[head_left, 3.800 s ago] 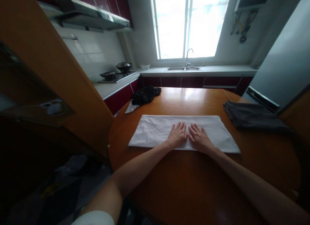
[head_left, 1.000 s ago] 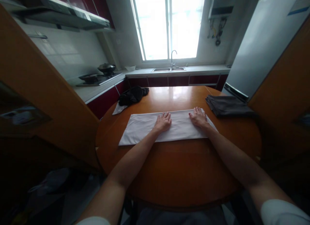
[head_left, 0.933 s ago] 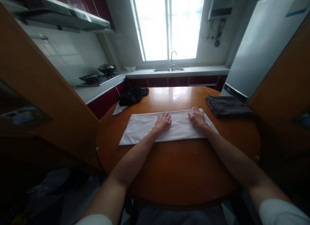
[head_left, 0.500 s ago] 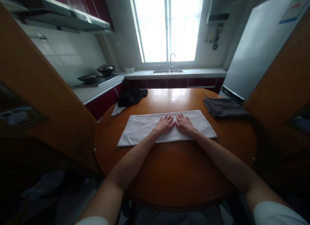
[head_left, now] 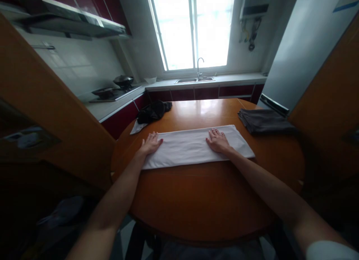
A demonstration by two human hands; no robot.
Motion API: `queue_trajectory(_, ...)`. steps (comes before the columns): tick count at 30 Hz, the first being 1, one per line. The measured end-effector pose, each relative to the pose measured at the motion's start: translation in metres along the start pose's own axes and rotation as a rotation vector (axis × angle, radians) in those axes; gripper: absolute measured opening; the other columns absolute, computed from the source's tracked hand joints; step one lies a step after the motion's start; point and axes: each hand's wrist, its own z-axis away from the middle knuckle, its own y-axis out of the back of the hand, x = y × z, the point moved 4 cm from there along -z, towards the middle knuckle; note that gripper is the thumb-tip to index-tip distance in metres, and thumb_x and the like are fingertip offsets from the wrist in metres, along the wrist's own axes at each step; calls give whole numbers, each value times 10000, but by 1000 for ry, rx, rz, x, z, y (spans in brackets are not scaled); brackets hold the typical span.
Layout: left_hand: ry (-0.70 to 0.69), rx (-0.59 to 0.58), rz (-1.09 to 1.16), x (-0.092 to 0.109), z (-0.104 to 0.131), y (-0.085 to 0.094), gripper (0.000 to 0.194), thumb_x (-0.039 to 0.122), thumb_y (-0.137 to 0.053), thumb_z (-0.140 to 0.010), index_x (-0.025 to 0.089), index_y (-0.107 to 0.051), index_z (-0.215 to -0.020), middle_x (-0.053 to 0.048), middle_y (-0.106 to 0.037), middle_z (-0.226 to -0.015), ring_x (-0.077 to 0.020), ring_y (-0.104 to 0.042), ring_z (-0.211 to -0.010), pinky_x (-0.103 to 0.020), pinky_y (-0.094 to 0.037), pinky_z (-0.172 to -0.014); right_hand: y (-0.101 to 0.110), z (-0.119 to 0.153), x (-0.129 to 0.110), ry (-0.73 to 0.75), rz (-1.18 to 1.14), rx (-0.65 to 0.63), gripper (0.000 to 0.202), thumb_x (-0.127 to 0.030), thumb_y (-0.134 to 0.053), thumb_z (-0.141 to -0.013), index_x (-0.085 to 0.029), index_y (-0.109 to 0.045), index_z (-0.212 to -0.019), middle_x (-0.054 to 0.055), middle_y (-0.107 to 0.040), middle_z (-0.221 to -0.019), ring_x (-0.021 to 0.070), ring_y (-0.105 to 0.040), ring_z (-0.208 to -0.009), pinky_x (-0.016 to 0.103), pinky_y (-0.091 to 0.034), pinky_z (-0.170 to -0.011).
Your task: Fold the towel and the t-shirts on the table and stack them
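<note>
The folded cloth (head_left: pixel 193 146) under both palms was plain white, without any print. The round table (head_left: pixel 202 200) it lay on was glossy orange-brown wood, paler where the window's light struck it. A folded cloth (head_left: pixel 265 120) at the far right of the table was dark grey, and a crumpled garment (head_left: pixel 153 110) at the far left was black, with a white scrap (head_left: pixel 137 127) peeking out beneath it. The kitchen cabinet fronts (head_left: pixel 213 92) were deep red under a pale countertop (head_left: pixel 232 79)
</note>
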Motion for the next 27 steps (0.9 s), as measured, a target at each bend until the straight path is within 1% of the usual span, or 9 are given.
queue_trajectory(2,85,28,50,-15,2,5,738,601,-316,-979,175,-318,-1582,-149,-225,-1665,-348,-177,-1541,-596,-182,-1202,-1,-1,1,-1,1,-4,656,-476,-291,-1028,-119,-325,-1577,142,-197,-1675,278,-156,-1547,497,-126,-1227)
queue_trajectory(5,161,88,79,-29,3,11,669,549,-356,-981,154,-445,-1513,-170,-351,-1615,-358,-273,-1509,-546,-236,-1195,-3,-2,1,1,5,0,648,-466,-281,-1030,-117,-334,-1573,140,-209,-1672,277,-165,-1545,492,-136,-1227)
queue_trajectory(7,201,123,74,-34,3,14,636,508,-385,-978,96,-528,-1441,-213,-412,-1570,-357,-339,-1479,-484,-277,-1186,-4,-2,2,5,6,6,645,-461,-285,-1028,-113,-345,-1569,140,-222,-1669,282,-174,-1543,495,-141,-1227)
queue_trajectory(9,227,160,72,-36,2,17,602,485,-451,-955,59,-605,-1350,-242,-489,-1503,-337,-423,-1429,-394,-325,-1159,-5,-2,2,6,7,20,643,-458,-294,-1025,-111,-355,-1563,145,-232,-1666,289,-186,-1539,502,-146,-1226)
queue_trajectory(11,235,191,77,-37,2,19,542,469,-517,-925,78,-668,-1269,-225,-568,-1433,-307,-495,-1373,-321,-368,-1114,-6,-2,3,6,9,30,639,-453,-301,-1023,-111,-360,-1560,151,-238,-1663,295,-199,-1536,509,-153,-1223)
queue_trajectory(13,229,213,93,-36,2,20,474,451,-558,-903,125,-709,-1212,-181,-625,-1380,-286,-542,-1326,-287,-402,-1067,-6,-2,3,2,12,34,635,-449,-304,-1024,-110,-363,-1558,155,-240,-1662,295,-206,-1534,508,-156,-1222)
queue_trajectory(17,207,239,153,-32,5,20,364,418,-633,-857,174,-761,-1096,-126,-720,-1231,-275,-637,-1185,-272,-466,-961,-5,-3,2,-8,16,16,636,-463,-307,-1025,-117,-368,-1556,151,-233,-1665,286,-197,-1537,493,-153,-1223)
queue_trajectory(21,199,254,236,-28,5,21,263,351,-693,-815,171,-769,-992,-101,-770,-1064,-269,-693,-1037,-289,-504,-887,-2,-2,0,-6,16,16,633,-464,-313,-1024,-122,-374,-1553,151,-234,-1665,286,-196,-1537,489,-153,-1223)
queue_trajectory(27,199,291,359,-21,4,22,315,221,-687,-802,142,-689,-1107,-105,-748,-1138,-214,-699,-1007,-269,-531,-871,-2,-1,0,-11,15,1,631,-456,-310,-1026,-119,-364,-1556,156,-222,-1668,285,-189,-1538,494,-155,-1219)
